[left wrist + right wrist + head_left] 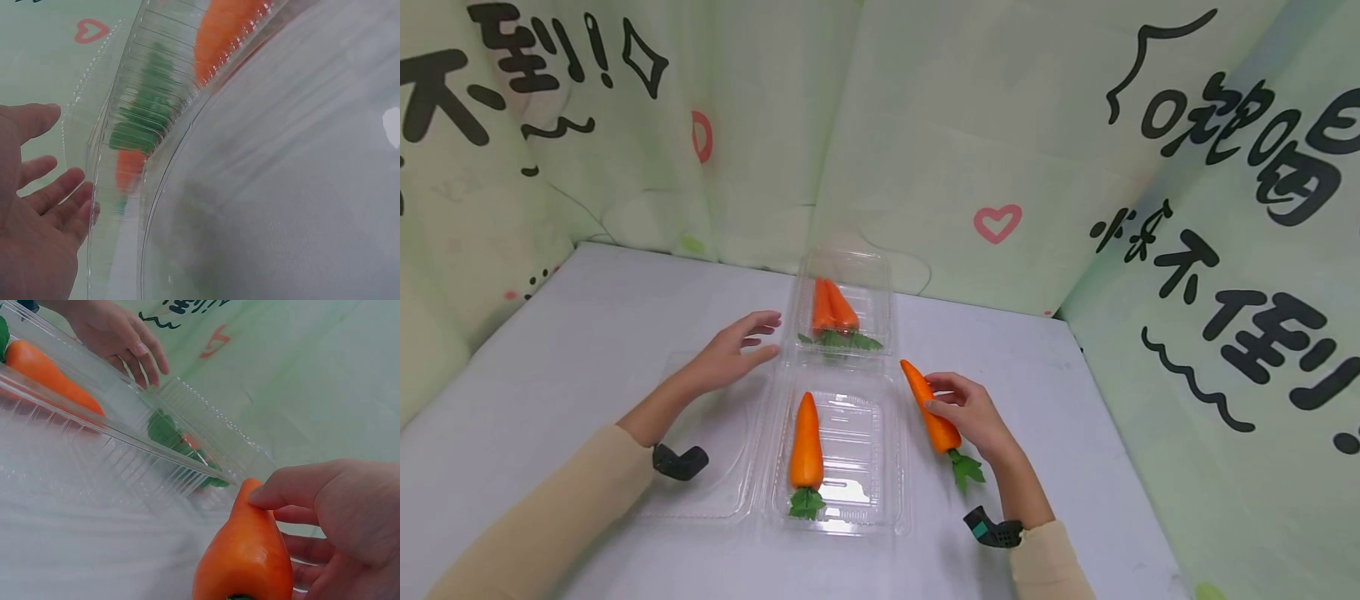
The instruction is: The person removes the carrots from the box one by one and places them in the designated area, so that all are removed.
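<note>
My right hand (pixel 972 417) grips an orange carrot with green leaves (pixel 934 417) beside the right edge of a clear plastic box (pixel 857 450). In the right wrist view the thumb lies along that carrot (pixel 245 556). A second carrot (pixel 807 442) lies in the box's near tray, leaves toward me. Two more carrots (pixel 832 308) lie side by side in the far clear tray (pixel 880 287). My left hand (pixel 733 354), fingers spread and holding nothing, hovers by the left side of the far tray. Clear plastic blurs the leaves in the left wrist view.
A clear plastic lid (pixel 715 467) lies flat left of the near tray, under my left forearm. The white table (pixel 1037 367) ends at a pale green curtain (pixel 925 125) printed with black characters and hearts, along the back and sides.
</note>
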Available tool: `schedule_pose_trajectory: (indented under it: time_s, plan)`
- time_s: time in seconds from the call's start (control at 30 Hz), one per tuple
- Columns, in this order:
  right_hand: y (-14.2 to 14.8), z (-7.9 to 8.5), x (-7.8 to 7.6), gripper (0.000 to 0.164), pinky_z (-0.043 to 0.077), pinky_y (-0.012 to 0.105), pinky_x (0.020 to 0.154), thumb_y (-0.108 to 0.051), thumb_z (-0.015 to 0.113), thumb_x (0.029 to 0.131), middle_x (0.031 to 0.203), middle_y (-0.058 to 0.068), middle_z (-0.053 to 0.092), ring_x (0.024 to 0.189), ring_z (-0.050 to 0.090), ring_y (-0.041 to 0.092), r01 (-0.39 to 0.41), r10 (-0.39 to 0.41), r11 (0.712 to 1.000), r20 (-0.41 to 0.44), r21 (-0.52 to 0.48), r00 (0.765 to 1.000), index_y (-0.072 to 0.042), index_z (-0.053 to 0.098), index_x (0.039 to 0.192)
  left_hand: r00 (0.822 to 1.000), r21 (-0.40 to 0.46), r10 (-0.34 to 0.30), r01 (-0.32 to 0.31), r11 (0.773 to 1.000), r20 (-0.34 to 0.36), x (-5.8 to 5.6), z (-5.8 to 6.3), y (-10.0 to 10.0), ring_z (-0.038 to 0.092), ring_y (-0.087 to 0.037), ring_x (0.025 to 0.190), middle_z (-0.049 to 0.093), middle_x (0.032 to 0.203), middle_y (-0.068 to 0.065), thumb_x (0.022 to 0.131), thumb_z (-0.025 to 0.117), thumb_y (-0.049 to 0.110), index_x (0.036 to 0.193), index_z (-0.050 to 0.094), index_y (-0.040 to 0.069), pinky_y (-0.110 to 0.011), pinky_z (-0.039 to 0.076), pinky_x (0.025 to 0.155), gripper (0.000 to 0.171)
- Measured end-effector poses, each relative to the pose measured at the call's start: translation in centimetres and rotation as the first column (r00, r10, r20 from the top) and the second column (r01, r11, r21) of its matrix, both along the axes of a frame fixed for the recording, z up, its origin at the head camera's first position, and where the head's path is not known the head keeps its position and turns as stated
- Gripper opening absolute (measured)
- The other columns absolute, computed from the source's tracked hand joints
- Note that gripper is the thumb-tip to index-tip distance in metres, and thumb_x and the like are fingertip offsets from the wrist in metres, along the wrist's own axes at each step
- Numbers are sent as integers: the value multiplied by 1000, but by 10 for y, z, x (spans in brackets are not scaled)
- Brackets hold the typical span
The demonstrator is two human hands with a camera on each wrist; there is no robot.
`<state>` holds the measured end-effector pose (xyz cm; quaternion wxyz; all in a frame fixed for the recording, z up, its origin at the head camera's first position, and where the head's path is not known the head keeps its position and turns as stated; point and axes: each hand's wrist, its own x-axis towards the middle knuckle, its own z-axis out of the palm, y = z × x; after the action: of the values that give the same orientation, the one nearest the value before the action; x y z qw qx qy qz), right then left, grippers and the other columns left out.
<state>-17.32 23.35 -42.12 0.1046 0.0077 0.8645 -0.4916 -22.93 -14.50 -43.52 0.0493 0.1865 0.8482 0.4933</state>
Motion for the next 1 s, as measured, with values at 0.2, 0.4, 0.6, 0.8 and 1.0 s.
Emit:
schedule_pose_trajectory:
  time_s: [0.2, 0.4, 0.6, 0.8, 1.0]
  plan:
    - [1, -2, -3, 39, 56, 36, 89, -16, 66, 90, 129, 12, 59, 109, 59, 26, 2, -2, 1000, 7, 8, 1000, -13, 59, 129, 1000, -10, 5, -5, 1000, -6, -2, 0, 1, 45, -34, 132, 46, 145, -16, 95, 60, 21, 146, 35, 9, -52, 38, 110, 58]
    - [3, -5, -3, 39, 55, 36, 90, -15, 65, 90, 128, 13, 59, 107, 60, 25, 2, -3, 1000, 29, 31, 1000, -12, 59, 129, 1000, -3, 8, -8, 1000, -3, -3, -1, 3, 46, -34, 132, 46, 145, -16, 95, 60, 21, 146, 35, 7, -52, 38, 110, 58]
    - [5, -10, -3, 38, 56, 36, 89, -15, 66, 90, 126, 13, 60, 106, 60, 25, 6, -8, 999, 34, 38, 999, -12, 60, 127, 1000, -9, 16, -16, 1000, -11, -2, 1, 7, 46, -35, 131, 45, 145, -17, 95, 60, 20, 146, 35, 5, -52, 39, 109, 59]
    - [6, -12, -2, 36, 56, 35, 87, -14, 67, 89, 125, 14, 61, 107, 60, 26, 7, -9, 999, 39, 53, 999, -12, 62, 125, 999, -18, 33, -33, 999, 0, -2, 1, 10, 47, -36, 130, 44, 146, -17, 95, 60, 22, 147, 34, 6, -52, 39, 109, 60]
    - [5, -14, -2, 36, 56, 36, 88, -14, 67, 89, 126, 13, 61, 108, 59, 27, 14, -18, 997, 51, 73, 999, -12, 63, 124, 999, -29, 50, -50, 998, -8, -6, 0, 13, 46, -35, 131, 43, 146, -17, 95, 60, 23, 147, 34, 6, -51, 41, 108, 60]
